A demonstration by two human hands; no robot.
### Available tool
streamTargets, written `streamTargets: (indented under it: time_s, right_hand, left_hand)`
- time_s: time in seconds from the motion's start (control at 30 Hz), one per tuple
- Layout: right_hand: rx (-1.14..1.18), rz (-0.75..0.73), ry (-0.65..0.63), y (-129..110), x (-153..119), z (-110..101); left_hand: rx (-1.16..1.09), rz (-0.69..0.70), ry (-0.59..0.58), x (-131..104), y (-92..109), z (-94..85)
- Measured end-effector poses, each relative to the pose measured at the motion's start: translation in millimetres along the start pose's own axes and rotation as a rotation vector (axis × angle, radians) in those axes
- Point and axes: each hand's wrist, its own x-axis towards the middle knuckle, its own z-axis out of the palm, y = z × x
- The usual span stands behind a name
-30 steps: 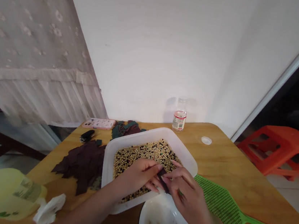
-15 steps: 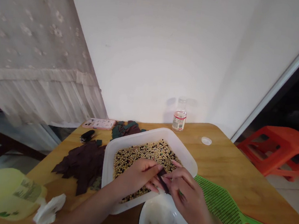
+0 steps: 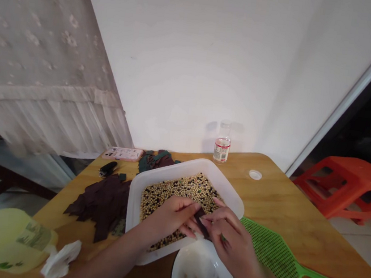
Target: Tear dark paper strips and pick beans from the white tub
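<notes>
A small dark brown strip [image 3: 201, 221] is pinched between my two hands, above the near edge of a white plastic tray [image 3: 135, 205]. My left hand [image 3: 178, 212] is closed on its upper left end. Fingers of my right hand [image 3: 229, 234] are closed at its right side. Small pale and black bead-like pellets [image 3: 179, 190] fill the tray. Below my hands stands a white bowl [image 3: 204, 263] with a few pale pellets in its bottom. Left of the tray lies a heap of similar dark brown strips [image 3: 101, 205].
A green fly swatter [image 3: 276, 254] lies to the right. Behind are a clear bottle [image 3: 221, 150], a white cap [image 3: 255, 174] and a pile of green and brown pieces [image 3: 157, 160]. At left: phone [image 3: 123, 154], black key fob [image 3: 108, 168], yellow bottle [image 3: 7, 239], crumpled tissue [image 3: 61, 259].
Both hands keep almost the same pose on the brown strip. The view has shifted very slightly; nothing else has visibly moved.
</notes>
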Motion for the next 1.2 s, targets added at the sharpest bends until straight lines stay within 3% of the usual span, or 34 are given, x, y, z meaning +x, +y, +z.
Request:
streamTargets:
  time_s: [0.5, 0.77, 0.97, 1.2]
  right_hand:
    - [-0.024, 0.039, 0.076, 0.7, 6.8, -7.4]
    - [-0.046, 0.014, 0.070, 0.5, 4.7, -4.5]
    - [-0.060, -0.076, 0.005, 3.4, 1.2, -4.7]
    - [-0.036, -0.061, 0.005, 2.9, 2.6, -5.1]
  left_hand:
    - [-0.059, -0.063, -0.110, -5.6, 3.8, -5.6]
    - [-0.133, -0.039, -0.011, 0.7, -0.4, -4.9]
    - [-0.076, -0.029, -0.010, -1.4, 0.2, -2.2]
    - [-0.077, -0.043, 0.018, -3.3, 3.9, -0.3]
